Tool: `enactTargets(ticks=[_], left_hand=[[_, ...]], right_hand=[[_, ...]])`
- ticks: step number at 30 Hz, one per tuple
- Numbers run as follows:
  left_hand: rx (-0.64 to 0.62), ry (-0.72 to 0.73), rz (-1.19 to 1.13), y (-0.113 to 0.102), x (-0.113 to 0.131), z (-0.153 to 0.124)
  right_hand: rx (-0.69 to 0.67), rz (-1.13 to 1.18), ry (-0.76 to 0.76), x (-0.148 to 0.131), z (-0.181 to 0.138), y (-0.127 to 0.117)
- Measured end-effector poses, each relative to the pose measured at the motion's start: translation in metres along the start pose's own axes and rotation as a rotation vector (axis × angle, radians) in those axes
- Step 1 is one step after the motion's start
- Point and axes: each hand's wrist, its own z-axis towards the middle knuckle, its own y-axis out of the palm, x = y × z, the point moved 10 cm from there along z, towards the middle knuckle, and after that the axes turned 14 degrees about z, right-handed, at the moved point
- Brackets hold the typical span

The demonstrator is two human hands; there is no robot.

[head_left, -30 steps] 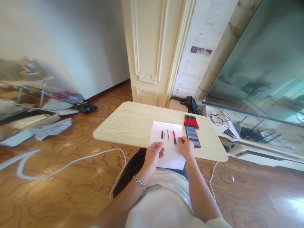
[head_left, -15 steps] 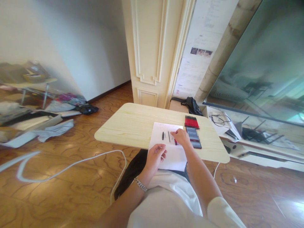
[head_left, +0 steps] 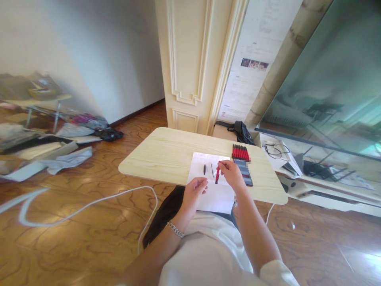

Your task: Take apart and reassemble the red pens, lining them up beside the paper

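My right hand (head_left: 230, 172) pinches a red pen barrel (head_left: 217, 174) with a dark lower end and holds it over a white sheet of paper (head_left: 216, 200). To the left of the barrel lie a thin dark pen refill (head_left: 212, 170) and a short black pen part (head_left: 204, 169). Between those two is a small thin piece, too small to name. My left hand (head_left: 195, 192) hovers by the sheet's left edge, fingers curled and the thumb near the index finger, with nothing visible in them.
Red pens with black ends (head_left: 240, 152) lie in a row at the right of the pale wooden table (head_left: 157, 155). Below them is a dark flat case (head_left: 245, 172). A white cable (head_left: 119, 194) runs over the floor at left. A black bag (head_left: 242, 132) sits behind the table.
My right hand has turned and drawn the red pen barrel toward me, so more of it shows. My left hand has moved slightly up, its fingers closer together.
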Motion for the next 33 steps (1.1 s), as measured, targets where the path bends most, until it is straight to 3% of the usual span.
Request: enactTargets(ticks=[3, 8, 12, 15, 21, 28, 33], left_hand=[[-0.043, 0.083, -0.015, 0.007, 0.011, -0.002], [-0.197, 0.11, -0.121, 0.023, 0.019, -0.011], [-0.177, 0.035, -0.124, 0.021, 0.01, -0.011], [-0.14, 0.026, -0.124, 0.017, 0.008, -0.009], [-0.086, 0.008, -0.099, 0.012, 0.008, -0.008], [-0.089, 0.016, -0.094, 0.012, 0.008, -0.007], [-0.082, 0.039, -0.054, 0.011, 0.012, -0.007]], right_hand=[[-0.119, 0.197, 0.021, -0.006, -0.029, 0.025], [-0.207, 0.236, 0.071, -0.002, -0.052, 0.044], [-0.115, 0.097, 0.037, 0.004, -0.027, 0.019], [0.001, -0.18, -0.023, 0.009, -0.004, -0.004], [-0.128, -0.495, 0.018, 0.031, 0.009, 0.007], [-0.131, -0.565, 0.019, 0.027, 0.009, 0.013], [-0.101, -0.27, -0.019, 0.019, 0.0, 0.011]])
